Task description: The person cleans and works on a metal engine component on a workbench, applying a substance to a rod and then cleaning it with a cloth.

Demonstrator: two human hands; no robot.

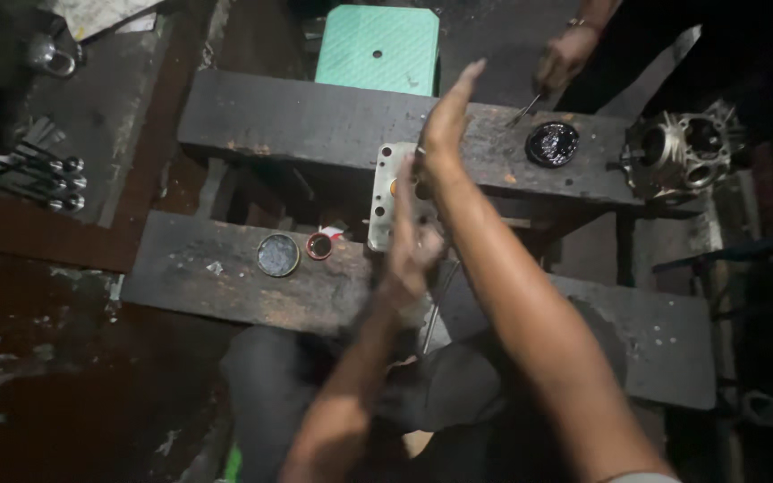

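Both hands are open, palms facing: left hand near, right hand farther. Between them stands the grey metal plate, long axis near-to-far, closest to the left.

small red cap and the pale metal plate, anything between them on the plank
Head view: between the small red cap and the pale metal plate lies a small red-and-white scrap.

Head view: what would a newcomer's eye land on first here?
The person's two hands, the left hand and the right hand, are raised with flat palms at centre, over a pale grey metal plate with holes propped between two dark benches. Behind stands a green plastic stool; at right, a silver engine casting.
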